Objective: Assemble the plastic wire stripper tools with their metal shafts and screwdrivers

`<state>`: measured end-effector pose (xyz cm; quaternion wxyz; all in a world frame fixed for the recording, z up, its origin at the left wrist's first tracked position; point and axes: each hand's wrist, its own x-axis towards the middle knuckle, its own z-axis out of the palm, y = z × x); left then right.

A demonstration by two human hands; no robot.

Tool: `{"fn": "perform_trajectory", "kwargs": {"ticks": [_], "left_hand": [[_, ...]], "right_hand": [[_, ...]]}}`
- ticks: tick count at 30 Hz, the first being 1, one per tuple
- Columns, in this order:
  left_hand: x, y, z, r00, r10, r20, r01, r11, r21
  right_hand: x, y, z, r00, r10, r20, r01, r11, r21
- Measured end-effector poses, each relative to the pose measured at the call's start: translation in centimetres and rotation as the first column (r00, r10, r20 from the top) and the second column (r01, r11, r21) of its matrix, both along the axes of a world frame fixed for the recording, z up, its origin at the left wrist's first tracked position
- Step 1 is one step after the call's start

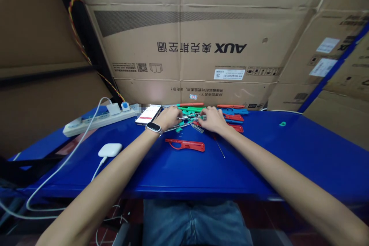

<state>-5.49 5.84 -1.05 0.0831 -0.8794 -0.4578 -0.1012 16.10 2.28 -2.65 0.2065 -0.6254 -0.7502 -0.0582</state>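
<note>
My left hand (171,117), with a smartwatch (154,127) on its wrist, reaches into a pile of small parts with its fingers curled. Across from it, my right hand (213,119) bends its fingers over the same pile, around small pieces too tiny to name. The pile mixes metal tubes and rods (174,127) with turquoise plastic bits (179,130) and a clear plastic tube (197,128). Nearer to me lies a red half-shell of a long-nosed lighter (188,145). Red shells (234,117) and a blue shell (240,111) lie beyond my right hand.
A phone (148,115) lies left of the pile. Further left are a power strip (99,122) with plugs and a white earbud case (110,149) on a cable. A thin metal rod (220,148) and a turquoise piece (282,123) lie rightward. Cardboard (190,27) walls the back.
</note>
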Motion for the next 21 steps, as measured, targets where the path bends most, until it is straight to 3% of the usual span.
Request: {"fn": "perform_trajectory", "kwargs": {"ticks": [10, 21], "left_hand": [[0.2, 0.2, -1.0, 1.0, -0.021, 0.015, 0.02, 0.999, 0.05], [-0.2, -1.1, 0.6, 0.986, -0.119, 0.117, 0.097, 0.979, 0.18]], "right_hand": [[-2.0, 2.3, -1.2, 0.993, 0.073, -0.097, -0.073, 0.997, -0.004], [-1.2, 1.8, -0.9, 0.925, 0.261, -0.275, -0.19, 0.947, 0.258]]}}
